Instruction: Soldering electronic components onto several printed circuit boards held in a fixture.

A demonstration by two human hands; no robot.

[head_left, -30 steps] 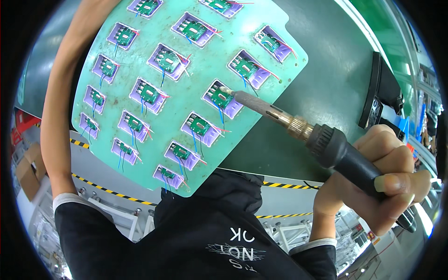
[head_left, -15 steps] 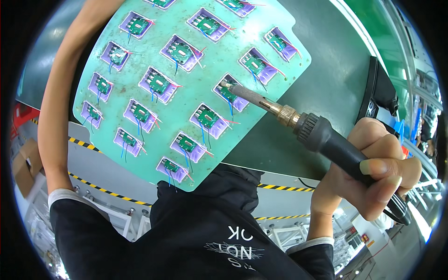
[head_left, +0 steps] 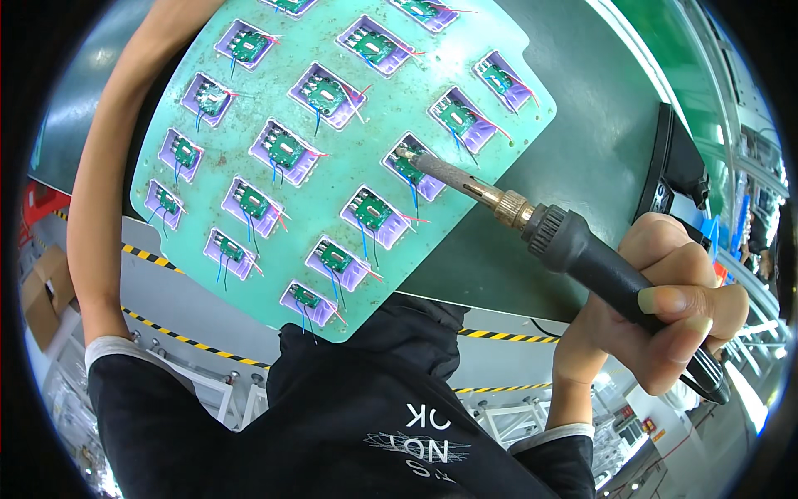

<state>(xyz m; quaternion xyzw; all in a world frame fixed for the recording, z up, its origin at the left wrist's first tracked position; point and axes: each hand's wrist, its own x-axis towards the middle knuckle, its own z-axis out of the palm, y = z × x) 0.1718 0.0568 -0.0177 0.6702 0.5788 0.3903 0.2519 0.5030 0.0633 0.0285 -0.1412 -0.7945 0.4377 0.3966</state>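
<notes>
My right hand (head_left: 677,308) is closed round the black handle of a soldering iron (head_left: 582,245). Its metal tip rests at or just over the upper end of a small green circuit board (head_left: 407,173) in a purple housing; exact contact is hard to tell. That housing sits in a pocket of a large light-green tray (head_left: 349,166). Several like boards fill the other pockets, with blue, red and dark wires trailing out, such as the circuit board (head_left: 371,210) just nearer to me. My left forearm reaches up along the tray's left side, and the hand lies beyond the upper edge of the picture.
Beneath the tray is a dark green tabletop (head_left: 532,274), whose near edge runs in front of my body. A black device (head_left: 665,162) stands on its right side. Lower left, a cardboard box (head_left: 50,291) lies near yellow-black striped floor tape (head_left: 191,337).
The tray has shifted very slightly to the right, and the iron's tip with it. The tip stays at the same circuit board, and my right hand keeps its grip.
</notes>
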